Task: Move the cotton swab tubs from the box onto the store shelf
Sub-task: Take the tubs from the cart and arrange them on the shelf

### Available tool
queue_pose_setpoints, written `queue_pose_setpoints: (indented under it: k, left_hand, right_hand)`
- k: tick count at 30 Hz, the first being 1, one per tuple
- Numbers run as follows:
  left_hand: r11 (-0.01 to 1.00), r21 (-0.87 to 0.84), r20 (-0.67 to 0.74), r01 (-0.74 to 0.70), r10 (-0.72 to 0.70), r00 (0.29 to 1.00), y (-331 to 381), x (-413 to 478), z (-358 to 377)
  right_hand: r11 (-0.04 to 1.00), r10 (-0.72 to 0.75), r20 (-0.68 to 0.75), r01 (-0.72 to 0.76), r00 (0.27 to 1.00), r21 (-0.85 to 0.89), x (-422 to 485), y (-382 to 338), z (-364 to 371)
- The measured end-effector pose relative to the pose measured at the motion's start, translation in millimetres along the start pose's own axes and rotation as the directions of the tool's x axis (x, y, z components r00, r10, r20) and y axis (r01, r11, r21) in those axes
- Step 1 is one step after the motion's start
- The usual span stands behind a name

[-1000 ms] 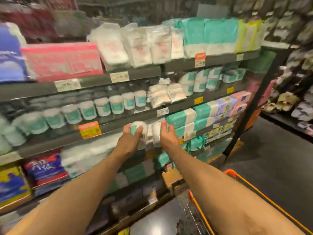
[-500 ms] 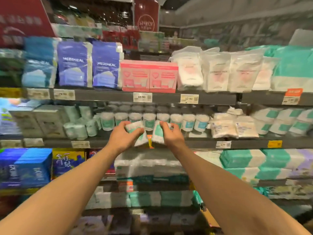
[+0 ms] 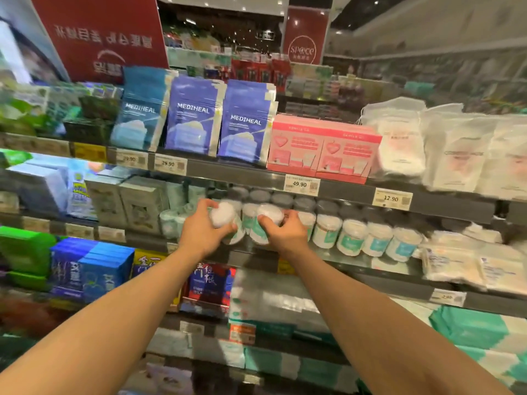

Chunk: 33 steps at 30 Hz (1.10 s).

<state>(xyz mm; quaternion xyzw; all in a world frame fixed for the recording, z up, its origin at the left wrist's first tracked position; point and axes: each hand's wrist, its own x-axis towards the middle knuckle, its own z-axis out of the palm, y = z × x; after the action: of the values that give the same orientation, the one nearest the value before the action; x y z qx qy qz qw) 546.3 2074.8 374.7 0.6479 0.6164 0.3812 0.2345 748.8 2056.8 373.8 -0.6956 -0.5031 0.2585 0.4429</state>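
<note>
Near the centre of the frame two cotton swab tubs were held up against the middle shelf [image 3: 379, 270], tilted so that their white round ends were turned toward the camera. The left tub [image 3: 224, 215] was gripped by the left hand [image 3: 203, 231], with fingers curled over its top and the thumb pressed beneath. The right tub [image 3: 269, 215] was gripped by the right hand [image 3: 286, 235], with fingers wrapped round its lower side. Much of each teal label was covered by the hands. Whether either tub rested on the shelf board, or whether the two touched each other, could not be told. To the right, a row of shelved tubs [image 3: 352, 238] was seen on the same shelf, the nearest partly hidden behind the right hand and the lids dimmed by shadow. On the shelf above, Mediheal pouches [image 3: 194, 118] and pink boxes [image 3: 323, 148] were displayed, and a price label [image 3: 300, 184] could be read as 49.90. Goods at the left edge were too blurred to be made out, and both forearms were cut off by the lower edge
</note>
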Motion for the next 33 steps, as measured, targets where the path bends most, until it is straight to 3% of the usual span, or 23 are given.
queue_pose_setpoints:
  k: [3, 10, 20, 28, 33]
  left_hand:
    - [0.999, 0.043, 0.027, -0.021, 0.019, 0.999, -13, 15, 1]
    - [0.967, 0.189, 0.098, -0.173, 0.157, 0.983, -33, 33, 4]
    - [0.827, 0.336, 0.330, -0.450, 0.344, 0.879, -49, 53, -21]
    - [0.753, 0.447, 0.266, -0.483, 0.403, 0.876, -49, 54, -29]
    - [0.783, 0.429, 0.245, -0.451, 0.380, 0.892, -46, 50, -24]
  right_hand:
    - [0.999, 0.033, 0.026, -0.033, 0.999, 0.018, 6, -2, 18]
    - [0.992, 0.010, 0.113, 0.004, 0.994, -0.127, 6, -1, 38]
    - [0.990, 0.072, 0.154, -0.052, 0.985, -0.129, 11, -11, 45]
    - [0.988, 0.101, 0.126, -0.084, 0.987, -0.132, 10, -15, 52]
    - [0.982, 0.134, 0.071, -0.123, 0.988, -0.143, 3, -16, 59]
